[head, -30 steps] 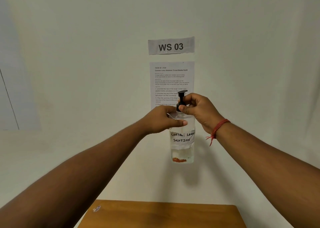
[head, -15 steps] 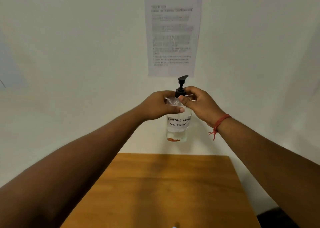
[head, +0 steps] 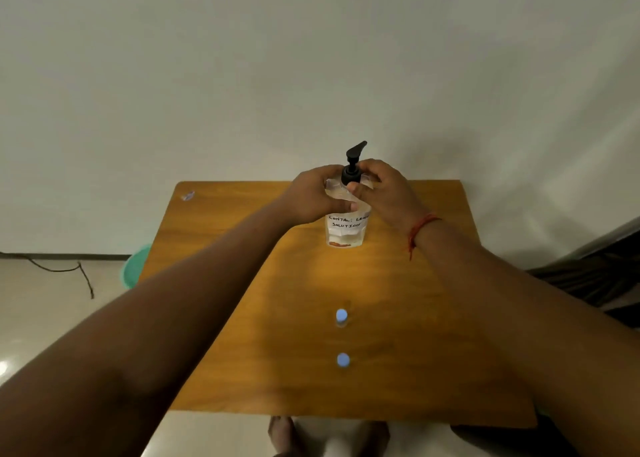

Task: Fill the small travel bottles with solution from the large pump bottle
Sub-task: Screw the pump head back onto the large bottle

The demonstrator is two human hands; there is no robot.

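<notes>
The large clear pump bottle (head: 346,229), with a black pump head and a handwritten "Contact Lens Solution" label, is upright over the far half of the wooden table (head: 242,318). My left hand (head: 313,196) grips its shoulder from the left. My right hand (head: 382,188) pinches the black pump collar from the right. Two small travel bottles with blue caps stand on the table nearer to me: one (head: 341,317) at mid-table and one (head: 343,360) closer to the front edge. I cannot tell whether the large bottle's base touches the table.
A small clear scrap (head: 188,196) lies at the table's far left corner. A green tub (head: 133,267) sits on the floor left of the table, near a loose cable (head: 69,269). The wall stands right behind the table. Feet (head: 287,437) show below the front edge.
The view has tilted down from the wall notices to the table. Both hands, still holding the pump bottle, have brought it down from in front of the wall to just over the tabletop.
</notes>
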